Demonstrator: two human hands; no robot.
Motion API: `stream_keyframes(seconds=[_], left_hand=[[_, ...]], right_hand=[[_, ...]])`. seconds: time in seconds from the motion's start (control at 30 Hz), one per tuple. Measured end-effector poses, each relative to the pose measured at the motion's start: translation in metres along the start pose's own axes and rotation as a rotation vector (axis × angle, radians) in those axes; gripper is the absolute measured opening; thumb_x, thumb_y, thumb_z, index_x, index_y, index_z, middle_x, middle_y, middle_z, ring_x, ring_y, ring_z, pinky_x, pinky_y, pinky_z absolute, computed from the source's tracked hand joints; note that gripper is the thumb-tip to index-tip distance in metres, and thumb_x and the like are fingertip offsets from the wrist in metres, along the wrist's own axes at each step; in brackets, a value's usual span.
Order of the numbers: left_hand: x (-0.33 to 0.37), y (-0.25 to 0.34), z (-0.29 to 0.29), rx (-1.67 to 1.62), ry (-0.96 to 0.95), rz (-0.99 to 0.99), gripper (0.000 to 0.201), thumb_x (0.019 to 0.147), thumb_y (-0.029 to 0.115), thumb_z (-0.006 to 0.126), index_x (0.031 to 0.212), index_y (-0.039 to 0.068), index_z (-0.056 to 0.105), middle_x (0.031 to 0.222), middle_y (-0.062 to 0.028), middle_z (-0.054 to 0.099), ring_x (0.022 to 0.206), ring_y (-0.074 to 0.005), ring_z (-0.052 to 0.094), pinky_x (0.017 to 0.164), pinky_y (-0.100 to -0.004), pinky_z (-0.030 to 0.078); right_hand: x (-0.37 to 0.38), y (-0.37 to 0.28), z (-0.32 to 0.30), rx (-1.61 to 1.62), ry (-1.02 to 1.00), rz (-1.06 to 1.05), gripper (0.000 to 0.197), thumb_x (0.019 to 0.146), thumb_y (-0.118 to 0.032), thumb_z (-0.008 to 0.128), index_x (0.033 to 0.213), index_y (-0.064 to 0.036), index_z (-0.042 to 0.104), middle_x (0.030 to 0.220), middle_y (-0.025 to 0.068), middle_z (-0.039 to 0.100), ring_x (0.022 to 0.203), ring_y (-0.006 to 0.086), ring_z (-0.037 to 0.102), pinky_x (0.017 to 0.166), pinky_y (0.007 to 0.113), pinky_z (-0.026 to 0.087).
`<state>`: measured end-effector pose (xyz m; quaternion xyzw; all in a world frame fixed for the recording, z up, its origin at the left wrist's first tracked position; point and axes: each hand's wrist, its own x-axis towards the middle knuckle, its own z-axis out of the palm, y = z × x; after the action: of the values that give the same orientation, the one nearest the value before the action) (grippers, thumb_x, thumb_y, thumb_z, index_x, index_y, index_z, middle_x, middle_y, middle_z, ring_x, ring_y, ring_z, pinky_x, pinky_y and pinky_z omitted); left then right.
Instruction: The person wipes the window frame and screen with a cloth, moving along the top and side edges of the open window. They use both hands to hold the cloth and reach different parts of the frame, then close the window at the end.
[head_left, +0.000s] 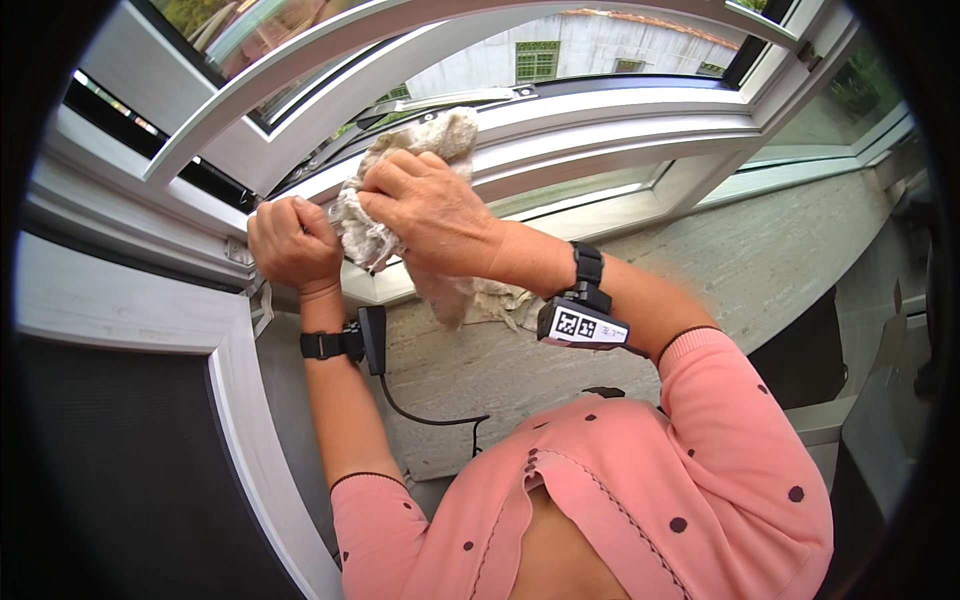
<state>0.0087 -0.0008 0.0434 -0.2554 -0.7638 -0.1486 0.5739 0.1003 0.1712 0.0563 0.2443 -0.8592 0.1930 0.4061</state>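
Observation:
A worn, whitish-grey rag (455,132) is bunched up under my right hand (430,205). The fingers of that hand are curled tightly into it, against the lower rail of the white window frame (600,135). Part of the rag hangs down past the wrist. Close by on the left, my left hand (293,242) is closed in a fist beside the rag, near the frame's lower left corner. Whatever its fingers grip is hidden. Another crumpled piece of pale cloth (508,305) lies on the stone sill (600,290); whether it joins the rag cannot be seen.
The tilted-out window sash (290,75) spans the upper left, with a metal stay arm (450,100) along its bottom. A white-framed dark screen panel (110,430) stands at lower left. A black cable (430,420) hangs from the left wrist device (372,340). Dark objects stand at the right.

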Motion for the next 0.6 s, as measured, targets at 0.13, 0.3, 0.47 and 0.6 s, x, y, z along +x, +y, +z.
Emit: stream_keyframes(seconds=[0.13, 0.3, 0.47, 0.6], left_hand=[[-0.004, -0.003, -0.001, 0.025, -0.027, 0.017, 0.020, 0.092, 0.013, 0.052, 0.072, 0.008, 0.048, 0.071, -0.0084, 0.046, 0.067, -0.0303, 0.051, 0.060, -0.0424, 0.042], [0.001, -0.004, -0.004, 0.023, -0.090, 0.033, 0.020, 0.094, 0.014, 0.048, 0.075, 0.006, 0.049, 0.075, -0.0105, 0.049, 0.072, -0.0326, 0.052, 0.064, -0.0438, 0.043], [-0.001, -0.004, -0.004, 0.011, -0.084, 0.028, 0.024, 0.097, 0.015, 0.047, 0.075, 0.006, 0.048, 0.074, -0.0110, 0.049, 0.071, -0.0325, 0.052, 0.064, -0.0434, 0.043], [-0.002, -0.003, -0.002, 0.011, -0.054, 0.020, 0.025, 0.097, 0.016, 0.047, 0.075, 0.006, 0.047, 0.074, -0.0110, 0.048, 0.071, -0.0322, 0.053, 0.063, -0.0433, 0.043]], right_hand=[[0.001, -0.010, 0.016, -0.146, 0.054, 0.027, 0.023, 0.075, -0.016, 0.063, 0.096, -0.0078, 0.062, 0.095, 0.0061, 0.054, 0.093, 0.0216, 0.051, 0.078, 0.034, 0.039], [-0.014, 0.012, -0.002, -0.252, 0.077, -0.020, 0.013, 0.077, -0.021, 0.061, 0.086, -0.0122, 0.060, 0.089, 0.0028, 0.054, 0.088, 0.0191, 0.052, 0.076, 0.033, 0.039], [-0.083, 0.079, -0.106, -0.391, 0.129, 0.154, 0.018, 0.073, -0.019, 0.069, 0.087, -0.0112, 0.062, 0.092, 0.0032, 0.057, 0.089, 0.0214, 0.056, 0.078, 0.035, 0.043], [-0.126, 0.119, -0.189, -0.573, 0.114, 0.298, 0.032, 0.070, -0.026, 0.076, 0.095, -0.0087, 0.066, 0.102, 0.0050, 0.061, 0.100, 0.0261, 0.057, 0.087, 0.039, 0.044]])
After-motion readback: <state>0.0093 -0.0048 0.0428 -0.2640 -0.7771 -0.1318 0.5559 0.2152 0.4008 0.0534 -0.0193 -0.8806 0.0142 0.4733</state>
